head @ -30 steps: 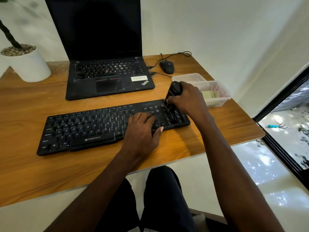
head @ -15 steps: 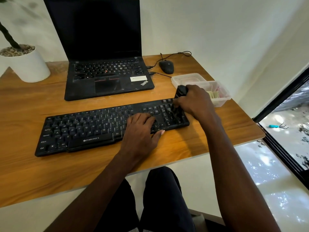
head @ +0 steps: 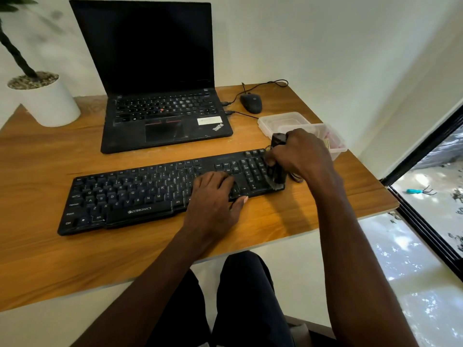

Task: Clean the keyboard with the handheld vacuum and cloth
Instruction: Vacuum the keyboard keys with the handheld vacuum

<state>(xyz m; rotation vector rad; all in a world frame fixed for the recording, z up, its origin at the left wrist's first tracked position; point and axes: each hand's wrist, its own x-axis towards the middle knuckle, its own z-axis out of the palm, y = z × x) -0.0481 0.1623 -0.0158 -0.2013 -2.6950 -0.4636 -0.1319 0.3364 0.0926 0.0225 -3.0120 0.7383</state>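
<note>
The right hand (head: 299, 156), gripping the small black handheld vacuum (head: 276, 166), has moved rightward to the flat black keyboard's (head: 140, 194) right end; the left hand (head: 213, 199) stays flat on the keys.

The keyboard (head: 155, 191) is a black full-size board with white legends and a "ZEBRONICS" mark on its front lip, lying flat and slightly askew on the wooden desk. The vacuum (head: 276, 169) is a small black handheld unit, standing roughly upright with its brush nozzle down on the number pad at the board's right end. No cloth can be made out with certainty.
</note>
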